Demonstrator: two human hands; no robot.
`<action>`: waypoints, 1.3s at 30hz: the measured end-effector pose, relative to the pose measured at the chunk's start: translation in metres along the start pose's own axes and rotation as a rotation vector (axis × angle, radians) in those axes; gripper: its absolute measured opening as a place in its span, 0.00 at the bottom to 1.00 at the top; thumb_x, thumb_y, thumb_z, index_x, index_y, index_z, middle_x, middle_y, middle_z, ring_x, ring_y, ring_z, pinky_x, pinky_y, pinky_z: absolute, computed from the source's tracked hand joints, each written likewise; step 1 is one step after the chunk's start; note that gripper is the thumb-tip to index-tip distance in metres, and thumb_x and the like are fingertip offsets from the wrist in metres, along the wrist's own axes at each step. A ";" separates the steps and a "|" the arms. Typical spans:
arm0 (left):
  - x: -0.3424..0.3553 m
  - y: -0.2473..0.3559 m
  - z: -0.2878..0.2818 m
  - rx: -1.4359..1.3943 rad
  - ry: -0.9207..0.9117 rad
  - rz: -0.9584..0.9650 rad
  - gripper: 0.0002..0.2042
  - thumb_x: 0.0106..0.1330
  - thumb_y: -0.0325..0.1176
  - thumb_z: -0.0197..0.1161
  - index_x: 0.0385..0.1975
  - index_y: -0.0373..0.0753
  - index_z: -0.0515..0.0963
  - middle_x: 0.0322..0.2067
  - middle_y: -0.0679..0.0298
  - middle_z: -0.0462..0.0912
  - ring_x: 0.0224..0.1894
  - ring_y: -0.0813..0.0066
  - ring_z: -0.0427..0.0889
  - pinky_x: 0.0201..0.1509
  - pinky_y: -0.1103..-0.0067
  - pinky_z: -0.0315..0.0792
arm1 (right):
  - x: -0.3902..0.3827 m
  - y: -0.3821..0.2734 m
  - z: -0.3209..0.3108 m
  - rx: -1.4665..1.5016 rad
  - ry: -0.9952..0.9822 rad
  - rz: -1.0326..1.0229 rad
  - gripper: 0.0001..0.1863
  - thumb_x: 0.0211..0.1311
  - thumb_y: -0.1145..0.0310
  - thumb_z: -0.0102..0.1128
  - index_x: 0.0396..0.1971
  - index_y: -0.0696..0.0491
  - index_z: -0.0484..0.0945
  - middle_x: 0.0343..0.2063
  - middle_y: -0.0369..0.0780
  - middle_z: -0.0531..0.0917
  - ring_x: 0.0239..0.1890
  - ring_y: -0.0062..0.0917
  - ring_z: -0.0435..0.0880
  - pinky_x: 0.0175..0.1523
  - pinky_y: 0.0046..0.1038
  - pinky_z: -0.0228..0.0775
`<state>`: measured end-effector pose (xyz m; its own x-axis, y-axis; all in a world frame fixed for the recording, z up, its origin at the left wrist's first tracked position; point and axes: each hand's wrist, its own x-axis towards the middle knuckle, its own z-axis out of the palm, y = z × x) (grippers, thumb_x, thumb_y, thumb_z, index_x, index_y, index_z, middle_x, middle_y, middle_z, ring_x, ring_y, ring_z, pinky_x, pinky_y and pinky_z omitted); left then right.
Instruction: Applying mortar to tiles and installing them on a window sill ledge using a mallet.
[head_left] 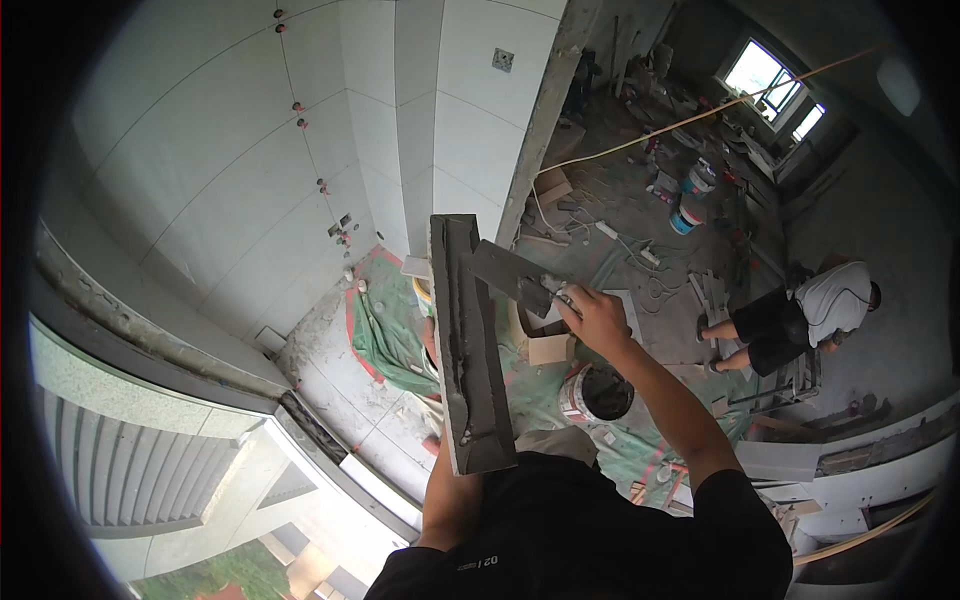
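Observation:
A long, narrow tile strip is held up lengthwise in front of me, its face coated with dark grey mortar. A raised ridge of mortar runs along it. My left hand supports the strip from behind and at its left edge; only some fingers show and the rest is hidden. In my right hand is a flat rectangular trowel, closed around its handle. The trowel's blade reaches the strip's right edge near the upper end, with grey mortar smeared on the blade.
Below my right forearm stands a mortar bucket on green sheeting. A cardboard box lies beyond it. Another person bends over at the right. Tiled walls rise at left, above a window ledge. Cables and more buckets litter the far floor.

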<state>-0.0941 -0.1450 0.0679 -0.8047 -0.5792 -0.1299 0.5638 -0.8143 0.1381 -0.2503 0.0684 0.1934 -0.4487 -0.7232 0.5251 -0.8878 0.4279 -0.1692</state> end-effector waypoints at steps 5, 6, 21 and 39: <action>-0.020 0.009 0.030 -0.160 -0.169 -0.168 0.45 0.84 0.65 0.52 0.88 0.33 0.58 0.83 0.38 0.65 0.82 0.42 0.71 0.83 0.54 0.75 | 0.026 0.016 0.010 -0.013 -0.016 0.289 0.16 0.75 0.58 0.75 0.45 0.56 0.86 0.32 0.46 0.92 0.33 0.47 0.93 0.37 0.46 0.85; -0.019 0.011 0.019 -0.111 -0.151 -0.197 0.45 0.84 0.65 0.52 0.87 0.33 0.60 0.82 0.38 0.67 0.81 0.41 0.72 0.82 0.54 0.75 | 0.024 0.007 0.009 0.105 -0.018 0.355 0.16 0.75 0.58 0.75 0.45 0.56 0.86 0.33 0.46 0.92 0.33 0.46 0.93 0.37 0.46 0.85; -0.048 -0.008 0.073 -0.256 -0.311 -0.317 0.43 0.82 0.67 0.54 0.85 0.40 0.66 0.78 0.56 0.78 0.79 0.59 0.77 0.85 0.37 0.59 | 0.017 0.085 0.009 -0.097 0.039 0.431 0.17 0.78 0.56 0.71 0.37 0.56 0.83 0.29 0.51 0.89 0.32 0.49 0.92 0.37 0.46 0.82; -0.020 -0.044 -0.005 -0.292 -0.294 -0.343 0.30 0.89 0.55 0.50 0.77 0.38 0.75 0.71 0.51 0.84 0.70 0.59 0.84 0.89 0.45 0.62 | -0.020 -0.071 -0.129 0.326 -0.696 -0.242 0.15 0.64 0.61 0.84 0.42 0.53 0.88 0.28 0.38 0.86 0.27 0.32 0.89 0.33 0.36 0.81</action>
<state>-0.1017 -0.0976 0.0598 -0.9463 -0.2772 0.1665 0.2540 -0.9558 -0.1481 -0.1649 0.1225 0.3024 -0.1053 -0.9935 -0.0434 -0.9058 0.1138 -0.4081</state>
